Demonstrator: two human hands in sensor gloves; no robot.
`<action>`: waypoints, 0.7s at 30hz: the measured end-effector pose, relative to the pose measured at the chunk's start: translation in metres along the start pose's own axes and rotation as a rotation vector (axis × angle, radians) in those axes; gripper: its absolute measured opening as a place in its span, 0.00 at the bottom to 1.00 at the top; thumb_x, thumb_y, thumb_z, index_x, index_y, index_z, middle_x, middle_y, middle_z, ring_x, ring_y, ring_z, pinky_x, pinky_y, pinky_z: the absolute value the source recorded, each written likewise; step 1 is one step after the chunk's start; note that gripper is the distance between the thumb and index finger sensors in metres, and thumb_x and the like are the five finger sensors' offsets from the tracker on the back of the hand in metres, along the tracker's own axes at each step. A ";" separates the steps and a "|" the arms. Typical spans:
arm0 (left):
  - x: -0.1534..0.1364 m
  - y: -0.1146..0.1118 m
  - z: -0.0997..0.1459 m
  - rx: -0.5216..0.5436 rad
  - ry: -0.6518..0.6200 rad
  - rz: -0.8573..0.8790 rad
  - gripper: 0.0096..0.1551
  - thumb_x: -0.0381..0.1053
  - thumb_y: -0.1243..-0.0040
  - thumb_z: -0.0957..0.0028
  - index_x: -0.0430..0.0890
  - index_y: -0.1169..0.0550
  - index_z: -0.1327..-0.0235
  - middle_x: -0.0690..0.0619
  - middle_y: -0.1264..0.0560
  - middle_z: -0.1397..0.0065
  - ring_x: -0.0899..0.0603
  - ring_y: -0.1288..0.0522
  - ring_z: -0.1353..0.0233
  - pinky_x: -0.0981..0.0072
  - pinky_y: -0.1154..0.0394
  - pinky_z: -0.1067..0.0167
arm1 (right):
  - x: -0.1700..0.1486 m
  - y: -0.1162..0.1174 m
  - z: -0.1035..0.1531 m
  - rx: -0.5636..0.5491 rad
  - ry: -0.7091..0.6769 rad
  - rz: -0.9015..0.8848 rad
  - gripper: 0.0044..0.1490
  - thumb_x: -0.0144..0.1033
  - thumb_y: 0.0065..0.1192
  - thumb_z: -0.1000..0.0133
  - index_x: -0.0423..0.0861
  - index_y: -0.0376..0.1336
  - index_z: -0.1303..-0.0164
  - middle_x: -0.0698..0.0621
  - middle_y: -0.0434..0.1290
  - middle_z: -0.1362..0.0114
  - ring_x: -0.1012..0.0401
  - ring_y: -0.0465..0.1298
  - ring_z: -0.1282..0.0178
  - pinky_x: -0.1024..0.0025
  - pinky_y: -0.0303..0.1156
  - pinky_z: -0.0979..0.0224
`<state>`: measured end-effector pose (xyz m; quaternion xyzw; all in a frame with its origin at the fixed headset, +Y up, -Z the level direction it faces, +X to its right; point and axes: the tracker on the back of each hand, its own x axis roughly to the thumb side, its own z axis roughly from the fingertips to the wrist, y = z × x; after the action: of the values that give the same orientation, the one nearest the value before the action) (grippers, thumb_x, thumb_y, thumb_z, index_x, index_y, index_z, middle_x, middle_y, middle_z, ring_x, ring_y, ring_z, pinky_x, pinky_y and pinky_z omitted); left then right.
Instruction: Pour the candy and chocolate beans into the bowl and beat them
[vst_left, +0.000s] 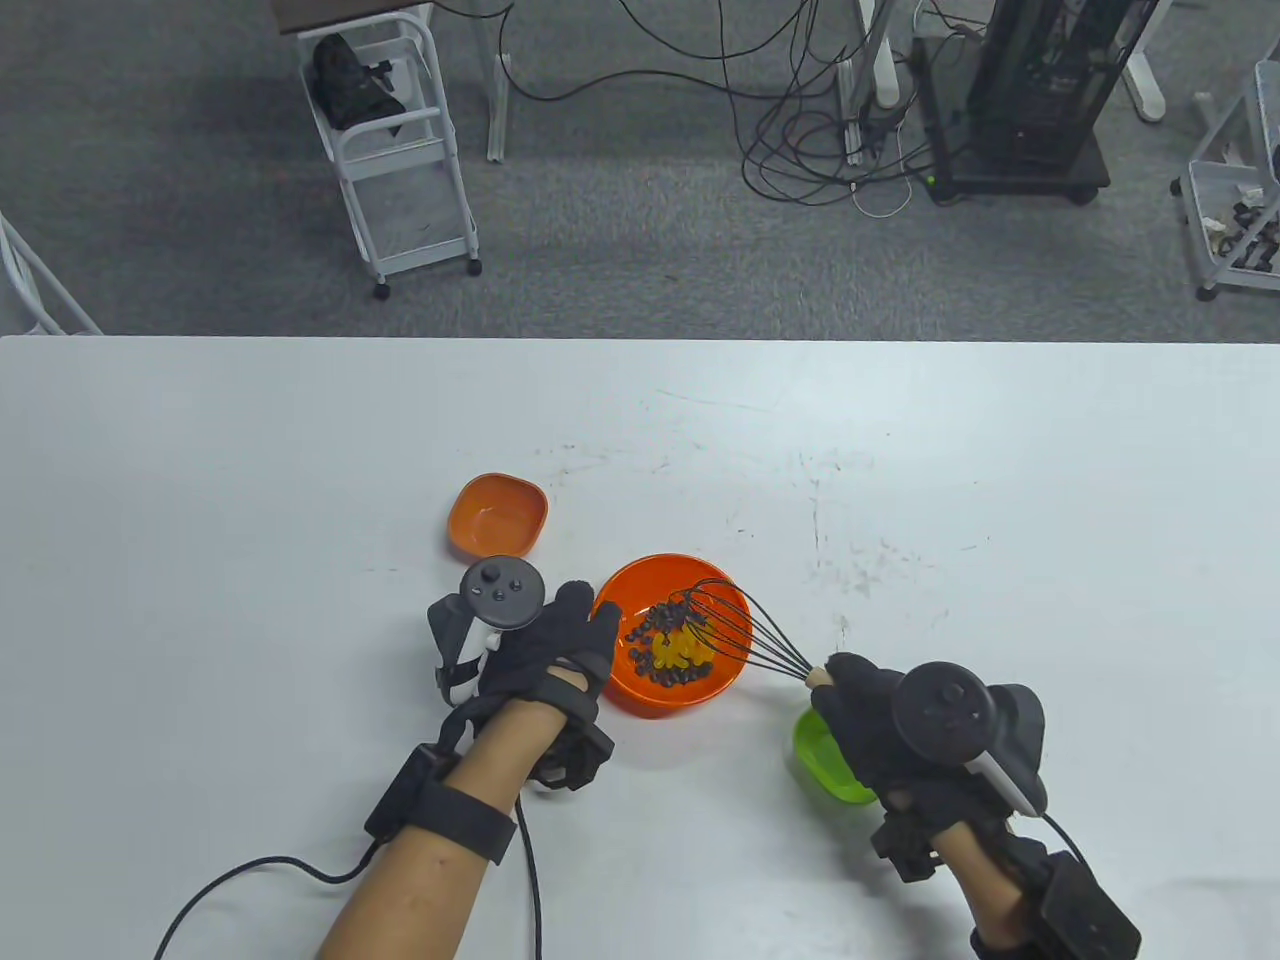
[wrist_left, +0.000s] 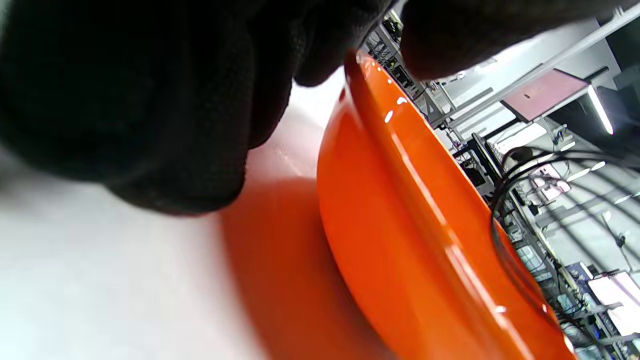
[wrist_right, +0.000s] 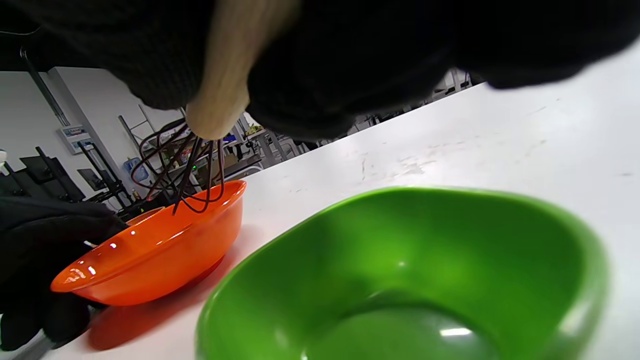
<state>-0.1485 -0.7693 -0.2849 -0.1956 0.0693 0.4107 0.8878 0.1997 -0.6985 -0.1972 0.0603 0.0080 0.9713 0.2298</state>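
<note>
Beyond the left hand (vst_left: 545, 650) sits one small orange dish (vst_left: 498, 514), while that hand pinches the rim of the single orange bowl (vst_left: 640, 600) of dark beans (vst_left: 655, 622) and yellow candy (vst_left: 678, 648) between both hands, and the right hand (vst_left: 880, 715) clamps one whisk (vst_left: 745, 630) above one green dish (vst_left: 825, 760).

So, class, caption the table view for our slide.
Right hand whisks beans and candy in the orange bowl with a whisk, left hand steadying it.

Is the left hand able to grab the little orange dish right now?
Probably yes: the small orange dish sits just beyond the left hand with bare table between, but that hand is holding the orange bowl.
</note>
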 end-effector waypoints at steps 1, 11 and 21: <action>-0.002 0.001 -0.001 -0.015 0.014 0.001 0.39 0.66 0.43 0.44 0.39 0.28 0.33 0.31 0.18 0.43 0.35 0.13 0.61 0.58 0.12 0.75 | 0.003 0.000 -0.002 0.008 -0.004 0.009 0.34 0.55 0.64 0.46 0.46 0.72 0.36 0.47 0.84 0.57 0.54 0.81 0.77 0.55 0.82 0.71; -0.016 -0.005 -0.013 -0.059 0.068 0.075 0.30 0.68 0.43 0.45 0.44 0.18 0.53 0.46 0.13 0.56 0.40 0.16 0.66 0.59 0.17 0.75 | 0.034 -0.007 -0.024 0.090 0.009 0.092 0.31 0.50 0.63 0.46 0.46 0.74 0.37 0.46 0.85 0.57 0.53 0.81 0.77 0.54 0.82 0.71; -0.014 -0.008 -0.015 -0.064 0.036 0.033 0.28 0.67 0.44 0.45 0.43 0.19 0.56 0.50 0.13 0.58 0.41 0.16 0.67 0.59 0.17 0.75 | 0.040 0.019 -0.044 0.032 0.027 0.075 0.32 0.51 0.62 0.46 0.44 0.73 0.38 0.47 0.85 0.59 0.55 0.80 0.79 0.55 0.82 0.73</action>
<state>-0.1504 -0.7901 -0.2927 -0.2299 0.0754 0.4237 0.8729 0.1502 -0.6971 -0.2360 0.0511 0.0246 0.9797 0.1922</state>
